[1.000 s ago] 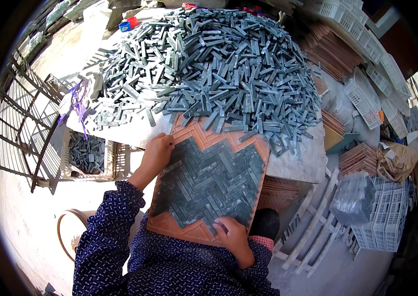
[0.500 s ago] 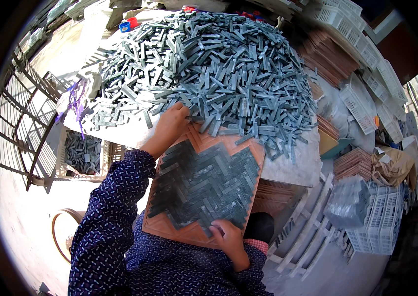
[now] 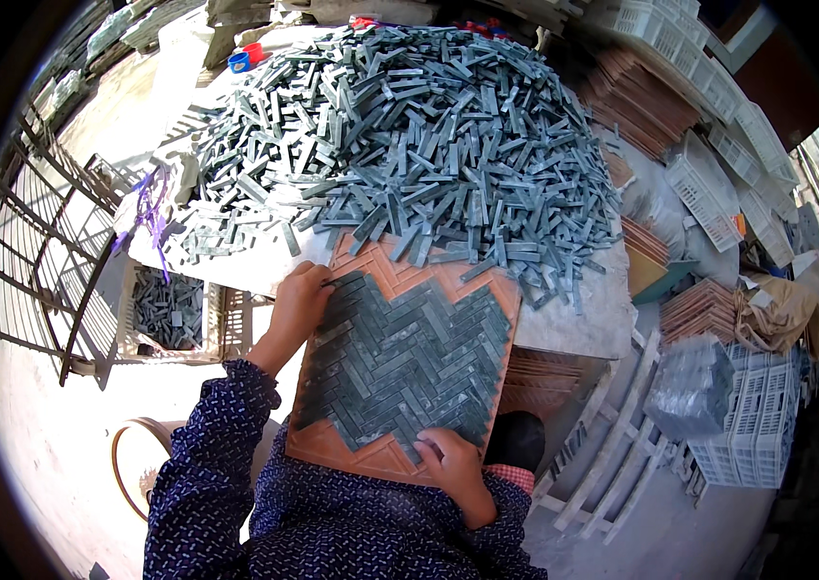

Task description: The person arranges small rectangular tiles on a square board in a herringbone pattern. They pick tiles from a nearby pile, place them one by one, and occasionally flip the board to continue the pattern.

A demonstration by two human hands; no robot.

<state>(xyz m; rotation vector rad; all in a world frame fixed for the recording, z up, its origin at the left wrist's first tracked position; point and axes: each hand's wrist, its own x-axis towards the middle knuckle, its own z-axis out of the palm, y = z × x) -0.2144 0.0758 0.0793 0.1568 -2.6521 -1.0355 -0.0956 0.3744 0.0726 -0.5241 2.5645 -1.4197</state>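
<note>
On my lap, leaning toward the table, lies an orange-brown moulded tray (image 3: 382, 259). Dark green-grey stone strips (image 3: 409, 358) fill most of it in a herringbone pattern, with bare zigzag grooves along the top and bottom edges. My left hand (image 3: 299, 307) is at the tray's upper left edge, fingers pinched together; the end of a dark strip seems to show at the fingertips. My right hand (image 3: 455, 466) rests over the lower right of the tray, thumb and fingers drawn together on the strips. What they hold, if anything, is hidden.
A big heap of loose stone strips (image 3: 429, 135) covers the white-topped table (image 3: 583, 324). At left stand a crate of strips (image 3: 127, 314) and a metal rack (image 3: 52, 261). White plastic crates (image 3: 743, 425), stacked orange trays (image 3: 699, 314) and a slatted pallet (image 3: 603, 440) are at right.
My left hand has moved from the heap's near edge down and left to the tray's upper left edge. My right hand stays at the tray's lower right.
</note>
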